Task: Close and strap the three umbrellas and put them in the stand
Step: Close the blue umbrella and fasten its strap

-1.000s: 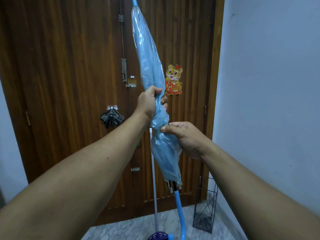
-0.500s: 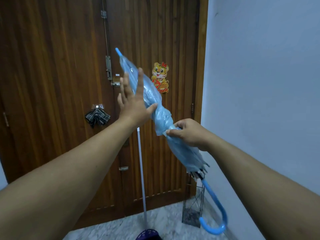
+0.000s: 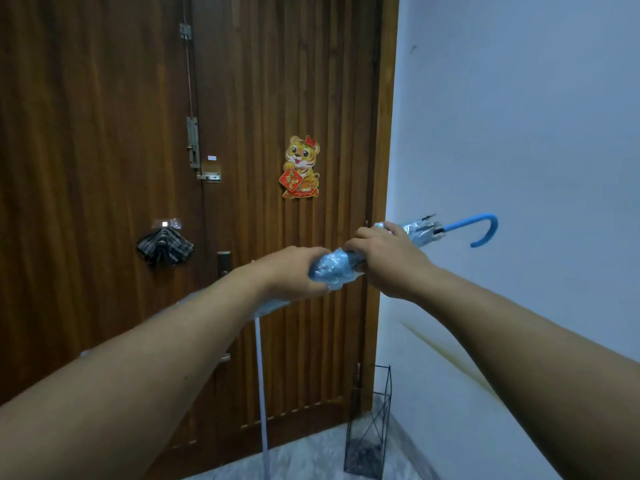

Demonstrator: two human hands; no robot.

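The person holds a closed blue umbrella roughly level in front of the wooden door, both hands wrapped round its gathered canopy. The left hand has its fingers curled over the bunched plastic, and the right hand grips just beside it, toward the handle end. Beyond the right hand's fingers the rib tips and the curved blue handle stick out to the right against the wall; the tip end runs back under the left forearm and is mostly hidden. Whether a strap is fastened round the canopy cannot be told, since the fingers cover that part; the grip suggests the folds are being bunched or wrapped, so this umbrella looks closed but probably not yet secured. Well below the fingers, in the corner between door and wall, the wire stand sits on the floor, with something dark at its bottom but no umbrella visibly standing in it. No other umbrellas can be made out, apart from a thin white pole below the left hand's fingers. Most of the task appears to remain.
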